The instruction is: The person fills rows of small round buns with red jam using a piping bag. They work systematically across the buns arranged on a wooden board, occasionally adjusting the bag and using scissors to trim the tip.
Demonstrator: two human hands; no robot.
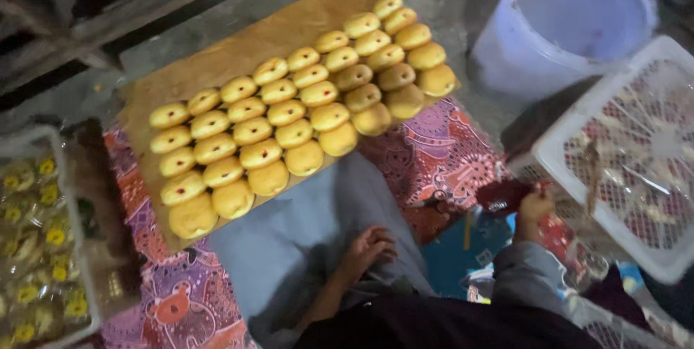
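pinching dark red wrapper [504, 197], right hand [535, 206] fingers closed around it beside white basket [622, 139]; left hand [370, 246] fingers loosely spread on knee (idle). keep grip light; buns [289, 114] on board [217, 67] well apart.

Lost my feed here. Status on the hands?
Left hand resting on lap, empty. Right hand gripping dark red packet beside white basket. Buns on board untouched.

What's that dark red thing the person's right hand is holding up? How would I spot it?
Start at the wooden board of yellow buns, then look right to the white lattice crate. Beside its near corner, the right hand grips a small dark red packet, the only such thing held off the floor.
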